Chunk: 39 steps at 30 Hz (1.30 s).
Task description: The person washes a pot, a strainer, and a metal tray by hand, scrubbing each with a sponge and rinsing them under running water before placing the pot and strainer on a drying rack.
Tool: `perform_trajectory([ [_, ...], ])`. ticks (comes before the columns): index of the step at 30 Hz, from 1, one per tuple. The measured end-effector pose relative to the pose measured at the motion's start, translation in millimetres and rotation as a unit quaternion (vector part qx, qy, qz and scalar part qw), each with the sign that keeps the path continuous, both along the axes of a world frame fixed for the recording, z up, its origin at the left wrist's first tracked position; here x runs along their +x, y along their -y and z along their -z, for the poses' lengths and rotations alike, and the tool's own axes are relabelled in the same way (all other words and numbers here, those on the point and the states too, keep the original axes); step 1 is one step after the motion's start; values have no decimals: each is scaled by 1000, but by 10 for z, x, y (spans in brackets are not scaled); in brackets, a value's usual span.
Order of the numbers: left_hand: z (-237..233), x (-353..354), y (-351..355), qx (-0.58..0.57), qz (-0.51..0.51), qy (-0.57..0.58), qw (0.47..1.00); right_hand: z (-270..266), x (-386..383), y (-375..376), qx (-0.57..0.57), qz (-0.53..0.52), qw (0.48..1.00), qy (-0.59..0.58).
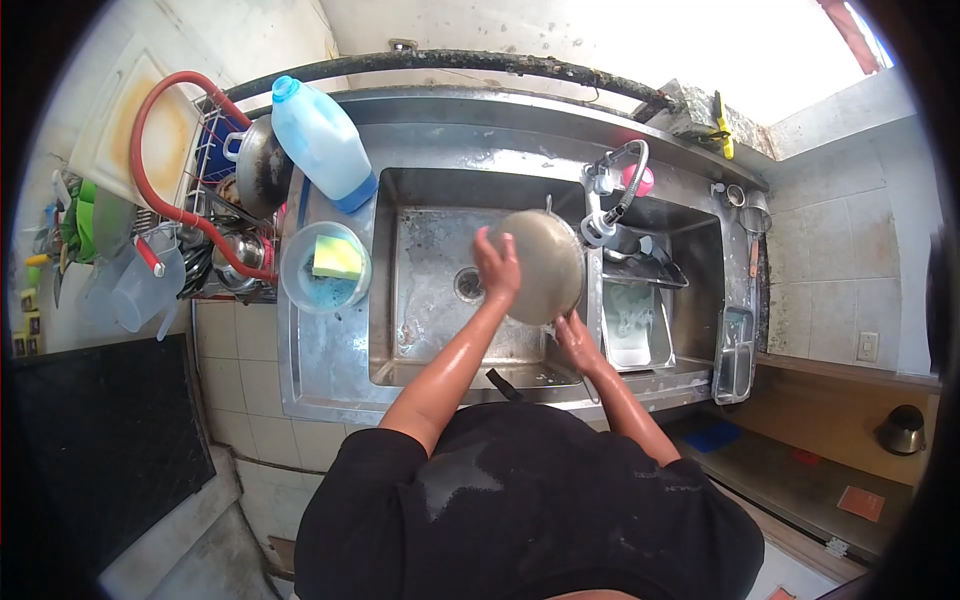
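I hold a round grey pan (545,262), bottom up, over the steel sink (440,190). My left hand (498,268) presses flat on the pan's left side. My right hand (575,335) grips its lower rim. Both forearms are wet. The pan's black handle (505,384) points toward my body. The faucet (610,195) stands just right of the pan. Whether water runs I cannot tell.
A clear bowl (322,270) with a yellow-green sponge (338,258) sits left of the sink, a blue-capped jug (322,140) behind it. A dish rack with pots (235,215) and a red hose (150,160) stand far left. The right basin holds a container (632,325).
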<state>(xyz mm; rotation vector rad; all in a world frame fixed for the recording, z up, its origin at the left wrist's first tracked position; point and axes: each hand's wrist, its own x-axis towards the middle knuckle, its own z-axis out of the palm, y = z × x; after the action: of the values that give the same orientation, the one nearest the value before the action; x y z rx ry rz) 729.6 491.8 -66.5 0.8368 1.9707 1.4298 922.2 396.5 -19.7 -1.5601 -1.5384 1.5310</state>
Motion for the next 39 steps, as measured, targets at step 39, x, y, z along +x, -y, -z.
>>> perform_trajectory([
  [39,-435,255,-15,196,260,738,591,-1018,62,-34,277,18,912,301],
])
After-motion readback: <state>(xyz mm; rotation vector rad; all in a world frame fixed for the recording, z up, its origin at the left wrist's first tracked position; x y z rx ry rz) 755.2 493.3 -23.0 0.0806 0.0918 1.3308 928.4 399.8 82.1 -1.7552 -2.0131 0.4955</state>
